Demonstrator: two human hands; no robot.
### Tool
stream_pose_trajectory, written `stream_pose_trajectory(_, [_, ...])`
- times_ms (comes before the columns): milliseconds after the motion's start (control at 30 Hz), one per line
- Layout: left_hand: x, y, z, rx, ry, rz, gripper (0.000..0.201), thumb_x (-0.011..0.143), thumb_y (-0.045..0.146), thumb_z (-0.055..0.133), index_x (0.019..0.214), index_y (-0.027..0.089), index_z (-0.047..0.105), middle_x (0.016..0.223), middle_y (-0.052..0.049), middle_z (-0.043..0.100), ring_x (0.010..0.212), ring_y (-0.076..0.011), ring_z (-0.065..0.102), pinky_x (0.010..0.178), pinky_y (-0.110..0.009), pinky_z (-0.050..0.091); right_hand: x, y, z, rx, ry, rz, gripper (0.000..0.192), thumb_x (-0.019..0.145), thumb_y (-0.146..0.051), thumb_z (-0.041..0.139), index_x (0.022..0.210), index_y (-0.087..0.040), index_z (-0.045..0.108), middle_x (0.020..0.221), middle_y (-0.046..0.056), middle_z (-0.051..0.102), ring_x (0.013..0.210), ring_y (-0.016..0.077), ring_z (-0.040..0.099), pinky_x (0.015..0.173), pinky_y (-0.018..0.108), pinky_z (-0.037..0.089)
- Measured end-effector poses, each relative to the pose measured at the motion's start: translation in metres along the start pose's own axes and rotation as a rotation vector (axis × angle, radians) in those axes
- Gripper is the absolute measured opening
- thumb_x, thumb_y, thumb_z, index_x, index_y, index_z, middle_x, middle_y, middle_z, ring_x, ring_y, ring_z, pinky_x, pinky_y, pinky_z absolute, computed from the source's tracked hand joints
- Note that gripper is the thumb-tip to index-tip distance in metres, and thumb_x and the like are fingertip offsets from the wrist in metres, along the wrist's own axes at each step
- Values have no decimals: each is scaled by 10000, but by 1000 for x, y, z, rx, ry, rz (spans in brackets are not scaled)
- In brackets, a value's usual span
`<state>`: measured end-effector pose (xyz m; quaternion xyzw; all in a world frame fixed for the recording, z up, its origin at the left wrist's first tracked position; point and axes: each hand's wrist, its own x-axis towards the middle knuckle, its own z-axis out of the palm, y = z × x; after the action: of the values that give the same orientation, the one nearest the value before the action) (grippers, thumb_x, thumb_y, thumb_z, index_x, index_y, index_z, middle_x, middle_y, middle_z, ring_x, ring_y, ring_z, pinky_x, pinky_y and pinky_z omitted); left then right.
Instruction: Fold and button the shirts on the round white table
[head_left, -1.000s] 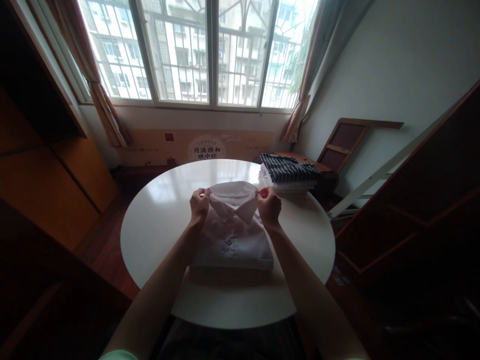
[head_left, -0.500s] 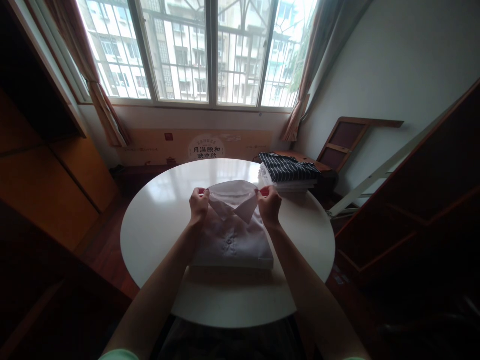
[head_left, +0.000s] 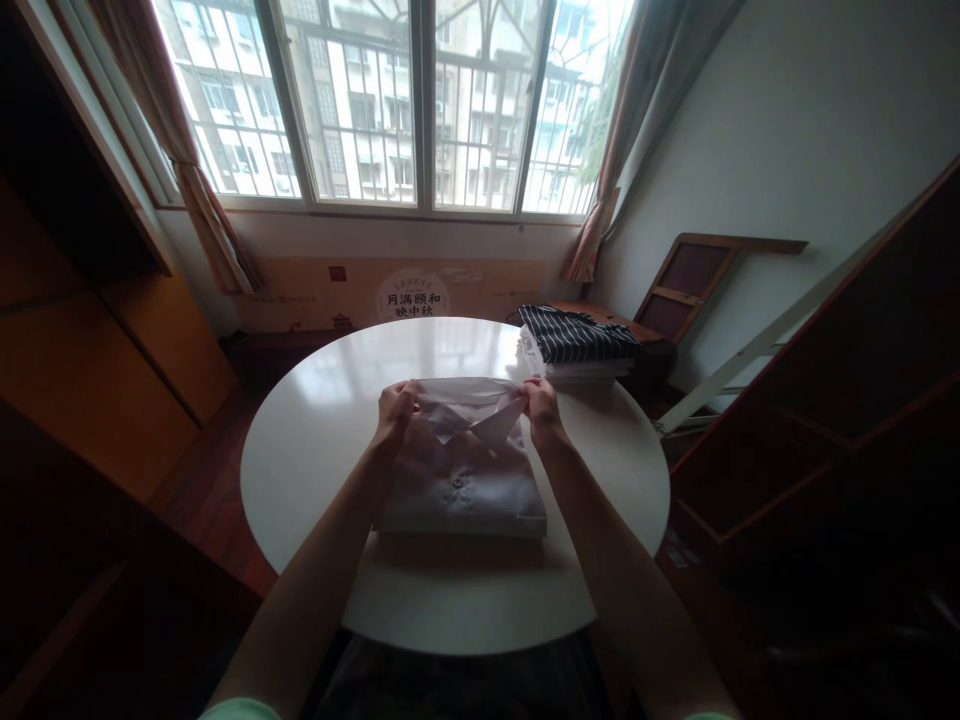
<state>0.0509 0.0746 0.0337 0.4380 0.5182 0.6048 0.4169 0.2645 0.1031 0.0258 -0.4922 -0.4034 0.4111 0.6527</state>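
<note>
Two hands (head_left: 394, 410) (head_left: 541, 412) gripping-close on one shirt (head_left: 465, 485)

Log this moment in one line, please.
left grip: holds collar; right grip: holds collar; shirt: folded, on table; striped cloth: atop stack

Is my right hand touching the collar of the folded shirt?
Touching. The head view shows the fingers of your right hand pinching the collar at its right end.

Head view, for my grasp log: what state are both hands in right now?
Left hand: closed, holding the white shirt by the left of its collar.
Right hand: closed, holding the collar's right side.
</note>
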Motion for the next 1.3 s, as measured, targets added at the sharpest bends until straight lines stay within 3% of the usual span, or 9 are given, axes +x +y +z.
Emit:
stream_pose_trajectory(133, [0,2,-1,-81,-26,-108,206,630,340,522,591,140,547,464,10,500,453,-110,482,445,-208,370,-3,-9,0,252,-26,287,135,638,-100,437,562,-184,363,448,-76,378,379,42,349,383,139,317])
stream_pose_trajectory(300, [8,4,0,-346,-64,-314,101,624,248,518,641,149,528,547,5,542,490,-104,528,475,-204,415,-4,-20,-5,381,-180,480,211,667,-73,412,519,-196,325,378,-76,314,326,47,305,353,148,311])
stream_pose_trajectory(467, [11,6,1,-456,9,-328,45,643,170,536,678,146,550,588,23,545,484,-56,506,503,-167,416,-3,-19,-7,348,-273,426,204,687,-87,384,519,-200,356,375,-58,350,346,77,369,424,195,398])
stream_pose_trajectory(733, [9,3,1,-486,-1,-276,62,678,147,547,705,131,600,601,8,593,534,-70,547,578,-183,446,-1,-16,-6,416,-248,277,75,653,-109,473,633,-166,517,536,-30,550,474,85,495,502,195,432])
stream_pose_trajectory(967, [9,4,3,-575,-4,-247,43,667,118,587,698,112,616,623,1,617,580,-67,567,603,-166,449,-6,-16,-8,347,-209,323,119,650,-61,486,667,-145,567,553,-36,577,482,75,506,507,186,424])
stream_pose_trajectory(1167, [11,2,1,-546,-60,-212,67,672,132,559,700,111,616,637,-5,622,604,-79,576,599,-170,451,-7,-17,-8,219,-177,487,108,718,-85,524,634,-139,564,507,-28,564,440,63,506,450,157,419])
stream_pose_trajectory(1300, [9,3,-1,-520,-73,-228,64,676,163,534,674,128,587,623,1,609,580,-86,569,579,-184,450,-5,-13,-5,248,-162,459,135,773,-134,519,649,-142,570,491,-36,560,416,61,503,433,153,427])
